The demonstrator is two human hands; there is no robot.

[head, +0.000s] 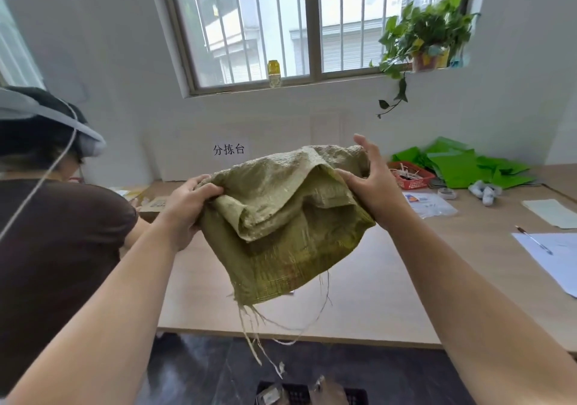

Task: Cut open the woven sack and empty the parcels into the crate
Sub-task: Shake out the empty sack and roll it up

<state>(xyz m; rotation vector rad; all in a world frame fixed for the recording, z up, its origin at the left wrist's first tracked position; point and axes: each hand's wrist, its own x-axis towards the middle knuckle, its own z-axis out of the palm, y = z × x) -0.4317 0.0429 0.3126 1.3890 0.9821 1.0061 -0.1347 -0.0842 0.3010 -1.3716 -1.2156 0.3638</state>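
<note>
Head view: both hands hold the woven sack (281, 217) in the air above the near edge of the surface (390, 295). Left hand (187, 205) grips bunched fabric at the sack's left edge, fingers curled. Right hand (374, 186) pinches the top right fold, thumb in front, fingers behind, one sticking up. Frayed threads (259, 336) dangle from the sack's lower corner. Dark crate (356, 397) sits on the floor below, parcels (331, 392) inside. Red basket (415, 183) and green bags (462, 167) lie far right. Second person (46, 233) stands at left.

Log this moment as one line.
left hand: grips woven sack | right hand: holds sack | sack: bunched, raised | crate: below, parcels inside
</note>
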